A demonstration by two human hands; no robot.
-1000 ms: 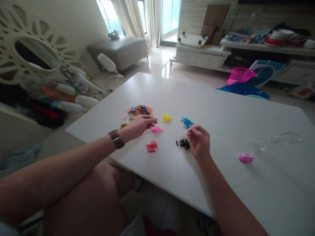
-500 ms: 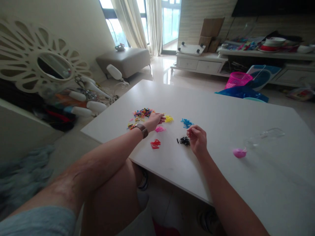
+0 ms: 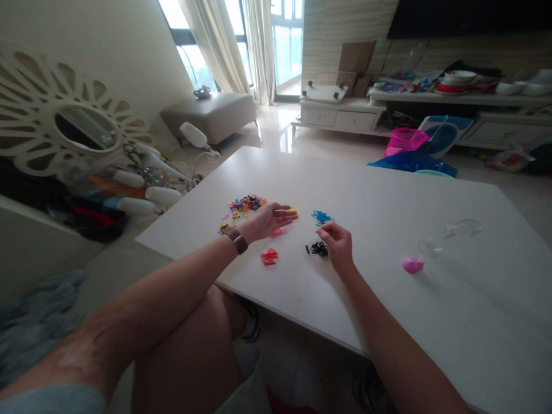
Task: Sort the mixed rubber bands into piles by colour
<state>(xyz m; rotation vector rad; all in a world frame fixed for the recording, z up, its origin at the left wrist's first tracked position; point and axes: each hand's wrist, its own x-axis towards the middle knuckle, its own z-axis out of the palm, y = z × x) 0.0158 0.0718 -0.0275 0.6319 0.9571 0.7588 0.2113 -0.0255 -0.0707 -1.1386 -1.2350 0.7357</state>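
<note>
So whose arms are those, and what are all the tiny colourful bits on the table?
There is no machine here. A person wears a camera on their head, so you see their own two arms from above, looking down.

The left hand, with a brown watch on its wrist, rests palm-up over the little yellow pile and the pink pile. The right hand is curled beside the black pile; whether it pinches anything is too small to tell.

On the white table the tiny bits lie in heaps: a mixed pile, a red pile and a blue pile. Farther right lie a pink lid and a clear bottle on its side.
</note>
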